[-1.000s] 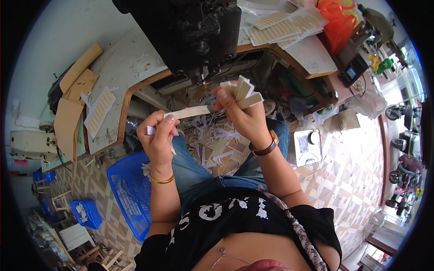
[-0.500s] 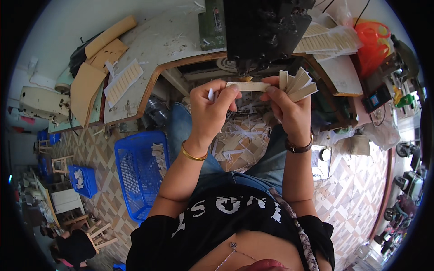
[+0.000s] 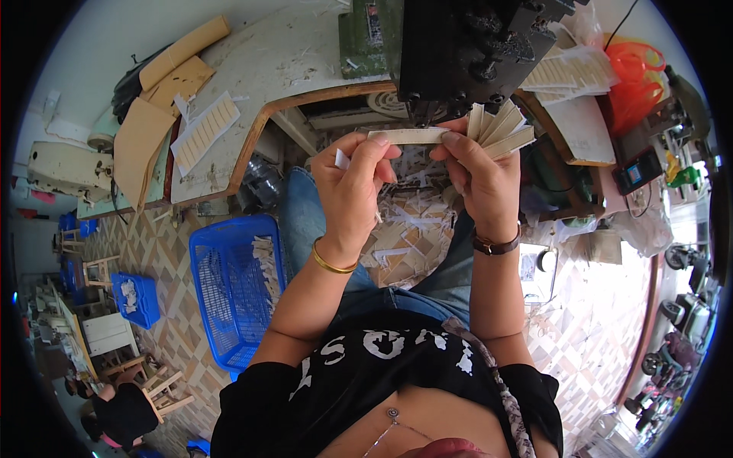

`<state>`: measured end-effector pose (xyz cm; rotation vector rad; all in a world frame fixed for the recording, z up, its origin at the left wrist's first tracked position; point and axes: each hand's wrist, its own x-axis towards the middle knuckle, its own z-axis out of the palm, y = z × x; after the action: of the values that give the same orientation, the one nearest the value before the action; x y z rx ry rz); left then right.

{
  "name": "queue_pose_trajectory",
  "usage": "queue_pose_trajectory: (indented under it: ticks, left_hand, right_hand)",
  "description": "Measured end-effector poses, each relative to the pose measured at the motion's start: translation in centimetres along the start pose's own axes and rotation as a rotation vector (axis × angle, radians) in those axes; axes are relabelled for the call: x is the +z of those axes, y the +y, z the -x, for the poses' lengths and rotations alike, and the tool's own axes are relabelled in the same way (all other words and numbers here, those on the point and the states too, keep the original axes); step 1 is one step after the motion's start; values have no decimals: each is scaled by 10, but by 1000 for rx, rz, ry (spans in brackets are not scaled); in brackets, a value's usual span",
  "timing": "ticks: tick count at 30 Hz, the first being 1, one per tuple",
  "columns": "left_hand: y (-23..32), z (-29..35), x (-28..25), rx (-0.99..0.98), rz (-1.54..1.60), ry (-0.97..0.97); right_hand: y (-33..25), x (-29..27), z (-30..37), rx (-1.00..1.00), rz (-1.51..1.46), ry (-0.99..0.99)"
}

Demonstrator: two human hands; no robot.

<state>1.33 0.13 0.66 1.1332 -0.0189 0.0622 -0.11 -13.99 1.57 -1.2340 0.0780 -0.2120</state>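
A narrow cream strip [image 3: 410, 137] is stretched level between my two hands, just in front of the black machine head [image 3: 466, 61]. My left hand [image 3: 345, 183] pinches its left end between thumb and fingers. A small white scrap of paper [image 3: 342, 159] also pokes out of that hand. The strip's right end is pinched by my right hand [image 3: 489, 179], which also holds a fanned bunch of several similar strips [image 3: 500, 131] standing out past its fingers. The tip of the machine head is close behind the strip and partly overlaps the bunch's side.
The worktable [image 3: 286, 80] curves around a cut-out. A sheet of strips [image 3: 206, 131] lies left, stacked strip sheets [image 3: 569, 72] right beside a red plastic bag [image 3: 635, 69]. A blue basket [image 3: 221, 298] with scraps stands left of my leg. Scraps litter the floor; another person [image 3: 122, 412] sits lower left.
Both hands and the strip have shifted slightly left relative to the machine head, which now appears further right. The yellowish bit behind the strip no longer shows. Both grips stay closed.
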Motion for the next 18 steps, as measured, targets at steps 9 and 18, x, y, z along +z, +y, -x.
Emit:
queue_pose_trajectory:
  ticks: [9,18]
  left_hand:
    - [-1,-3,-23,6,35,136]
    - [4,3,-30,-109,29,-221]
  right_hand:
    - [9,20,7,-170,70,7]
    - [15,-2,37,131,167,-211]
